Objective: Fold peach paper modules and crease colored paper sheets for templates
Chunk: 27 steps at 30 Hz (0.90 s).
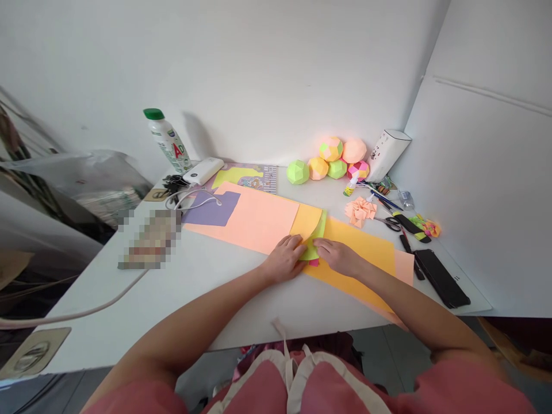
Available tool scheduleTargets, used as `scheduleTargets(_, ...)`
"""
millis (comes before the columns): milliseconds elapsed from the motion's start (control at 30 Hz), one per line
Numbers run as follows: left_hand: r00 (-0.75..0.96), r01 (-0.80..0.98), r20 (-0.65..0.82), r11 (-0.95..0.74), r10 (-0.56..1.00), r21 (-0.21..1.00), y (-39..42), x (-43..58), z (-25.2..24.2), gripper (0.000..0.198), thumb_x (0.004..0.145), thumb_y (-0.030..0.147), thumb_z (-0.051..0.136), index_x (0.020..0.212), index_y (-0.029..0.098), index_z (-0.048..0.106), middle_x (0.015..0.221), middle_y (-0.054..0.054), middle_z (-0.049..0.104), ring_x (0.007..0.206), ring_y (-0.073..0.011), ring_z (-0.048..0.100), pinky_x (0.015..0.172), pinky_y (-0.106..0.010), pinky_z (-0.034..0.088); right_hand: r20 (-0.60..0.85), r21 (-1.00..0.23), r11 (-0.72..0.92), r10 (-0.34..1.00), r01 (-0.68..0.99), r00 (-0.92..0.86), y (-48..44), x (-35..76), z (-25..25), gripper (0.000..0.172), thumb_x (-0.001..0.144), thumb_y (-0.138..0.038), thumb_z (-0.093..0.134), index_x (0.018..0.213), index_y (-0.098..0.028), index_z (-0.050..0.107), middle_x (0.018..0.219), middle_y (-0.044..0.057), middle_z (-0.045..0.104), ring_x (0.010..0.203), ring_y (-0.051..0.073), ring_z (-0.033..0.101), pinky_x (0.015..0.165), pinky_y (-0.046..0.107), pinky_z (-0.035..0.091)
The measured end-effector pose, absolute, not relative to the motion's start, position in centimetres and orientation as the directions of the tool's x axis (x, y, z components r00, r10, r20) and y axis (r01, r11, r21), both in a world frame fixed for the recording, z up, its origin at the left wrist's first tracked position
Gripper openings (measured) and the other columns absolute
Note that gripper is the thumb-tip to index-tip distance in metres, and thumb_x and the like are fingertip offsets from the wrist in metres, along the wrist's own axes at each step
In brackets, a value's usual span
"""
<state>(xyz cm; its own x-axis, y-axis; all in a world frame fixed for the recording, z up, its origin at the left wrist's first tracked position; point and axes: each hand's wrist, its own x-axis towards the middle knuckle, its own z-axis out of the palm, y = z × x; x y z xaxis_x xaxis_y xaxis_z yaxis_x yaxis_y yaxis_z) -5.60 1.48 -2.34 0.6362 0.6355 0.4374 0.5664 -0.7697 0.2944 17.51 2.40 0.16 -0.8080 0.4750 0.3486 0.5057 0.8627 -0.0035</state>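
Colored paper sheets lie spread across the white table, partly overlapping. My left hand [284, 260] is closed at the lower edge of a yellow-orange sheet [305, 221], whose right side curls up. Under that sheet shows a light green paper [319, 229], and my right hand [338, 257] pinches it near its lower right edge. A small pink piece of paper [314, 263] peeks out just below the green one. To the left are a large peach sheet [263, 215] and a purple piece [211, 209]; a bigger orange sheet [366, 247] lies beneath my right forearm.
Faceted paper balls [318, 168] stand along the wall. Right of them are a white box [390, 154], a glue bottle [350, 187], folded peach pieces [360, 210], scissors [391, 223], a cutter [411, 226] and a black phone [442, 278]. A bottle [169, 141] and power bank [203, 171] stand left.
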Motion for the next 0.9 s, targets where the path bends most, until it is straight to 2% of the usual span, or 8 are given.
scheduleTargets(333, 0.628, 0.577, 0.437, -0.762, 0.644, 0.295, 1.6, -5.6, -2.7, 0.024, 0.088, 0.029, 0.051, 0.108, 0.016, 0.053, 0.118, -0.017, 0.053, 0.110, -0.0292, 0.056, 0.098, -0.049, 0.047, 0.407, 0.151, 0.804, 0.480, 0.575, -0.777, 0.0, 23.0, 3.4, 0.030, 0.092, -0.003, 0.034, 0.093, -0.018, 0.060, 0.112, 0.011, 0.069, 0.115, 0.019, 0.063, 0.095, 0.036, 0.058)
scheduleTargets(567, 0.626, 0.582, 0.429, -0.756, 0.651, 0.298, 1.6, -5.6, -2.6, 0.026, 0.087, 0.028, 0.054, 0.110, 0.016, 0.052, 0.120, -0.018, 0.055, 0.109, -0.0293, 0.057, 0.097, -0.049, 0.048, 0.469, 0.144, 0.722, 0.553, 0.677, -0.689, -2.3, 28.3, 7.2, 0.030, 0.090, -0.003, 0.036, 0.106, -0.018, 0.056, 0.116, 0.010, 0.068, 0.119, 0.019, 0.061, 0.100, 0.035, 0.056)
scheduleTargets(700, 0.632, 0.580, 0.412, -0.753, 0.657, 0.311, 1.8, -5.9, -2.3, 0.034, 0.085, 0.036, 0.060, 0.112, 0.017, 0.051, 0.120, -0.017, 0.056, 0.108, -0.0295, 0.059, 0.097, -0.049, 0.049, 0.571, 0.155, 0.600, 0.594, 0.785, -0.567, -5.6, 31.2, 9.0, 0.032, 0.089, -0.008, 0.047, 0.118, -0.020, 0.054, 0.114, 0.009, 0.070, 0.108, 0.020, 0.067, 0.093, 0.032, 0.058)
scheduleTargets(800, 0.638, 0.573, 0.403, -0.754, 0.656, 0.321, 1.9, -6.1, -1.9, 0.038, 0.081, 0.034, 0.064, 0.112, 0.015, 0.052, 0.118, -0.017, 0.058, 0.105, -0.0297, 0.060, 0.094, -0.046, 0.050, 0.683, 0.167, 0.406, 0.610, 0.898, -0.402, -8.9, 33.4, 9.4, 0.034, 0.087, -0.006, 0.051, 0.115, -0.024, 0.058, 0.103, 0.007, 0.074, 0.089, 0.020, 0.072, 0.075, 0.029, 0.060)
scheduleTargets(900, 0.641, 0.567, 0.398, -0.754, 0.657, 0.332, 2.1, -6.1, -1.7, 0.030, 0.078, 0.023, 0.061, 0.106, 0.016, 0.055, 0.110, -0.014, 0.060, 0.097, -0.0273, 0.062, 0.087, -0.042, 0.053, 0.721, 0.089, 0.180, 0.667, 0.980, -0.188, -12.4, 36.1, 8.9, 0.034, 0.087, -0.011, 0.053, 0.116, -0.027, 0.061, 0.100, 0.008, 0.074, 0.083, 0.026, 0.072, 0.057, 0.034, 0.056)
